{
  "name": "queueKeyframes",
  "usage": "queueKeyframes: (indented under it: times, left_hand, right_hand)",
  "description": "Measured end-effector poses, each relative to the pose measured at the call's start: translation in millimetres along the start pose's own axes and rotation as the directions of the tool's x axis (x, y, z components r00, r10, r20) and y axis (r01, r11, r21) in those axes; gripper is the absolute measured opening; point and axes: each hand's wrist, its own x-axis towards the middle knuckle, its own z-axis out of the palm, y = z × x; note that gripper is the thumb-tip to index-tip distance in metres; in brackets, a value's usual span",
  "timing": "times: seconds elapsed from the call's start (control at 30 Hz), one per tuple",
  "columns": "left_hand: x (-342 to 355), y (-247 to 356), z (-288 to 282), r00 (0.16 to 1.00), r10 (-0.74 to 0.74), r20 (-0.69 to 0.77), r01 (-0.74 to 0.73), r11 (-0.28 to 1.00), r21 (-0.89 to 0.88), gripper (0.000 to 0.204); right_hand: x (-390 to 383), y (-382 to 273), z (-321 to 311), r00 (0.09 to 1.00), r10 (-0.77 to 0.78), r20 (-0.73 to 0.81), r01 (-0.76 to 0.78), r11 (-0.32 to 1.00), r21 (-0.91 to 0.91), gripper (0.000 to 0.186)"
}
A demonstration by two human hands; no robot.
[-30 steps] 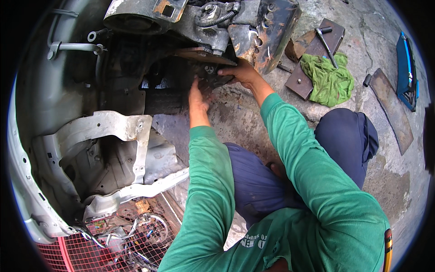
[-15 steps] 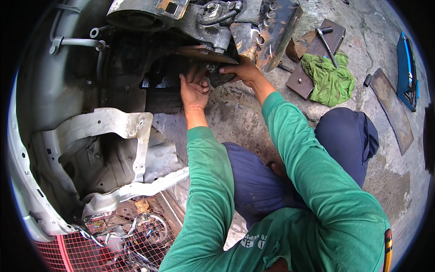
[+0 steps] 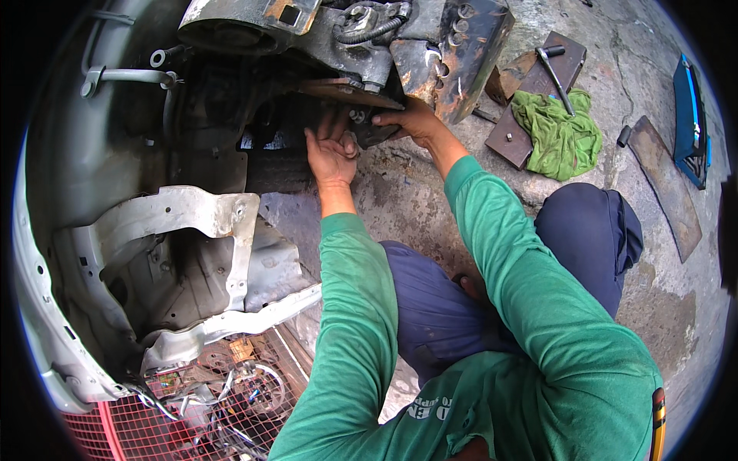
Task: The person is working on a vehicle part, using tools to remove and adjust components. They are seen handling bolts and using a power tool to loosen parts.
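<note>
Now, left hand (image 3: 333,159) palm-up, right hand (image 3: 415,123) gripping part (image 3: 376,137)

You get bright, soft daylight on the floor (image 3: 653,307), deep shadow beyond your left hand (image 3: 334,160), and edges bending toward black corners.

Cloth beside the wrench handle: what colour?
Green: the crumpled cloth shows best in the head view, the only one here.

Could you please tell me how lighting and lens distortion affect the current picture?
Head view: deep shadow beneath the brown plate partly obscures the left hand; head view: the concrete floor is much brighter; head view: fisheye distortion bends straight edges near the black border.
</note>
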Motion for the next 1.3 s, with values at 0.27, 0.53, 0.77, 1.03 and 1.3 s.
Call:
queueKeyframes:
  times: [0.27,0.53,0.77,1.03,1.3]
  left_hand:
    - [3,0,0,0.997,-0.064,-0.029,0.063,0.997,-0.035,0.073]
    - [-4,1,12,0.970,-0.220,0.103,0.215,0.975,0.059,0.086]
    - [-6,5,16,0.966,-0.250,0.074,0.245,0.967,0.068,0.095]
    - [-6,4,14,0.968,-0.240,0.077,0.236,0.970,0.054,0.095]
    - [-6,4,13,0.966,-0.245,0.084,0.241,0.969,0.059,0.094]
  right_hand:
    - [3,3,-3,1.000,0.001,-0.005,-0.001,1.000,-0.020,0.063]
    - [3,4,-7,1.000,-0.004,-0.017,0.004,0.999,-0.040,0.064]
    - [7,6,-6,1.000,0.009,-0.009,-0.010,0.999,-0.043,0.063]
    - [-1,2,-2,1.000,-0.025,0.006,0.025,1.000,0.011,0.065]
    - [0,2,-1,0.999,-0.046,0.013,0.046,0.999,0.008,0.064]
